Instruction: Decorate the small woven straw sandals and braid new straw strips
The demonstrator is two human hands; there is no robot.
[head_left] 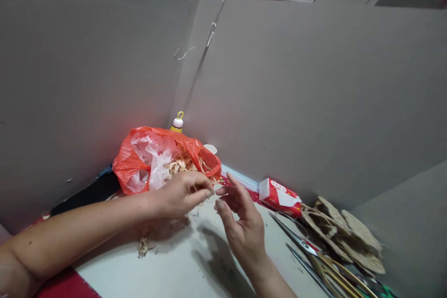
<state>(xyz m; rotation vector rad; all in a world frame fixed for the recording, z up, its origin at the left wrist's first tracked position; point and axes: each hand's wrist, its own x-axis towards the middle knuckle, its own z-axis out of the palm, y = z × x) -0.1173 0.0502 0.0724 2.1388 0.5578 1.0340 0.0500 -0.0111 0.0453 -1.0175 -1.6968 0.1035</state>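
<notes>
My left hand (188,194) reaches in above the white table, thumb and fingertips pinched together; whatever they hold is too small to make out. Facing it, my right hand (242,223) has its thumb and fingers apart and curved, with fingertips close to the left ones. Just behind the left hand lies a red plastic bag (127,158) with a whitish clear bag (159,163) and pale straw-coloured strips (181,164) inside. A small tuft of the same strips (144,246) rests on the table below my left forearm.
Scissors with gold handles (307,247) and pointed tweezers (303,263) lie at the right. Beyond them are brown fibrous pieces (349,237) and a red-and-white tissue pack (279,195). A yellow bottle with a white cap (178,123) and a white cup (210,149) stand behind the bag, near grey partitions (296,93).
</notes>
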